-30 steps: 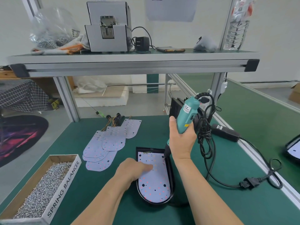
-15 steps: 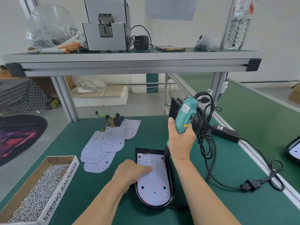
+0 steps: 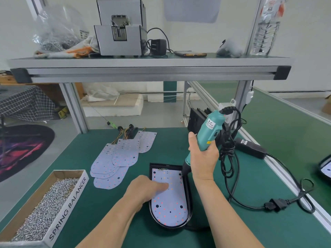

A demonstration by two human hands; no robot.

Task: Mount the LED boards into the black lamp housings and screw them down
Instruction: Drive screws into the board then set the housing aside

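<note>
While my right hand (image 3: pixel 203 158) grips the teal driver (image 3: pixel 209 133) with fingers closed around its body, the bit stands tilted on the far right corner of the board (image 3: pixel 170 199). This board lies inside the black housing (image 3: pixel 189 197), near the middle of the green mat (image 3: pixel 250 230). My left hand (image 3: pixel 143 188) holds nothing and presses one stretched finger on the board.

To the left, loose boards (image 3: pixel 116 158) lie overlapped, with their wires at the far end. At the near left corner stands a carton (image 3: pixel 44 208) full of screws. The black cable (image 3: pixel 232 167) of the driver hangs in loops to the right, beside an adapter (image 3: pixel 250 149).

Above, a metal shelf (image 3: pixel 152 68) carries a grey machine (image 3: pixel 120 33), a bag (image 3: pixel 59 31), a phone (image 3: pixel 190 54) and a bottle (image 3: pixel 265 33). Beyond the mat I see grey floor and a dark rug (image 3: pixel 21 149) at the left.
</note>
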